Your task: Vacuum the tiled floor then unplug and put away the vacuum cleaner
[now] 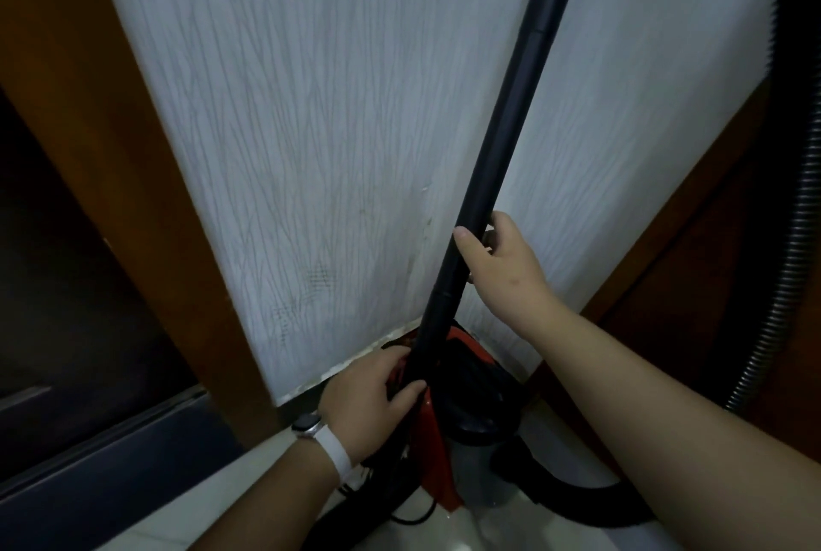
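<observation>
1 wand [511, 128] in L grip [368, 395], R grip [502, 257] higher

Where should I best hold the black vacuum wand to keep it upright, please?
Grip the wand just above its lower collar, from the near right side, as the right hand does: the tube is slim, round and near upright, with the wall behind. The left hand holds it lower down.

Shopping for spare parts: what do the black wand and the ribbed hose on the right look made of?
Wand: seemingly matte black plastic, judging by its dull sheen and stepped sleeve joints. Hose: probably flexible plastic, dark, with close spiral ribs; dim light leaves that open.
</observation>
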